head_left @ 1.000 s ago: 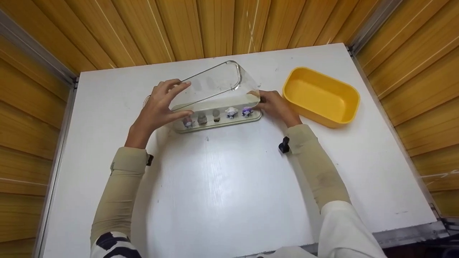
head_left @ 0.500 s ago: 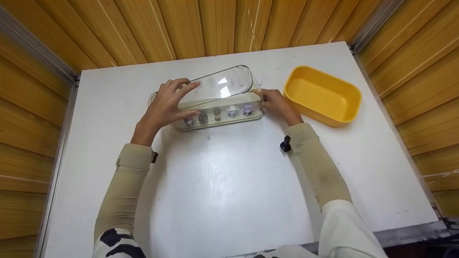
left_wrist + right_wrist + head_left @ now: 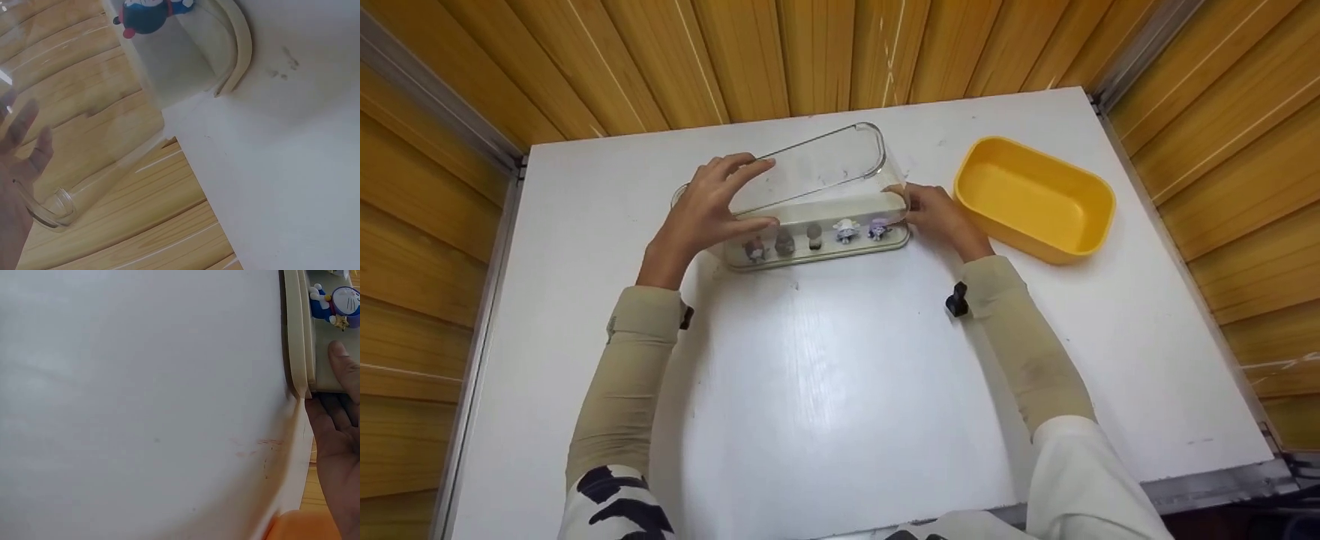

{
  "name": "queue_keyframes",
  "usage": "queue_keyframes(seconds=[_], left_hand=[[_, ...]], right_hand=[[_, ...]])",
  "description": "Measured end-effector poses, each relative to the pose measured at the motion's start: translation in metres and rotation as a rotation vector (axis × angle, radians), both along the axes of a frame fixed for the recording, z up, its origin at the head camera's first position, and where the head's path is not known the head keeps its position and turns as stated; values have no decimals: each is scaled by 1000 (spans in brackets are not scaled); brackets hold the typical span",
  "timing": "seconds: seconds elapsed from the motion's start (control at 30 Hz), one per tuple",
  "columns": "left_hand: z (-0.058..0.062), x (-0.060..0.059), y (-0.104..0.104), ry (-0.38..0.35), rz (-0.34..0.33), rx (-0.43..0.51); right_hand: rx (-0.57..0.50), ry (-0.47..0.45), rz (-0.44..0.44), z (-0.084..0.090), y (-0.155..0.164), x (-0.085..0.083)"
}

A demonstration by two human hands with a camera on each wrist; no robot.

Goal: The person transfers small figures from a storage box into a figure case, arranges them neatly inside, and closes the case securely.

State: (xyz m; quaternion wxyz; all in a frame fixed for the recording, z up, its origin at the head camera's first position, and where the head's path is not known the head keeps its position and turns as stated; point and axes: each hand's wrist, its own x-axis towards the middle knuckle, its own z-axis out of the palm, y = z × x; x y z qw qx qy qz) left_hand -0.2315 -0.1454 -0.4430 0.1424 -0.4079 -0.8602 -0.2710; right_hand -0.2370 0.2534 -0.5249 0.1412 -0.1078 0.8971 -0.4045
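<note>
A long clear plastic cover (image 3: 817, 163) sits tilted above a pale display base (image 3: 836, 258), on which several small figurines (image 3: 846, 230) stand in a row. My left hand (image 3: 701, 202) holds the left end of the cover, thumb on the near side and fingers on the far side. At the base's right end, my right hand (image 3: 941, 217) grips it. In the right wrist view the right thumb lies over the base near a blue-and-white cat figurine (image 3: 337, 305), with the other fingers beneath or behind the edge. Whether the cover touches the base cannot be told.
A yellow rectangular tub (image 3: 1035, 201) stands to the right, close to my right hand. The white table (image 3: 825, 390) carries all of this. Wood-patterned panels (image 3: 810, 60) rise behind it and at both sides.
The clear cover shifted right and dipped with my left hand, then rose slightly again. My right hand has stayed at the base's right end.
</note>
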Motion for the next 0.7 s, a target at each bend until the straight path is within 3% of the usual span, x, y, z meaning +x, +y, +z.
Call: queue_keyframes(seconds=[0.2, 0.4, 0.7], left_hand=[[0, -1, 4, 32, -13, -23], [2, 3, 10, 16, 4, -65], [4, 1, 23, -88, 45, -177]], right_hand=[[21, 24, -2, -1, -1, -2], [23, 17, 2, 0, -1, -5], [52, 18, -6, -2, 1, -5]])
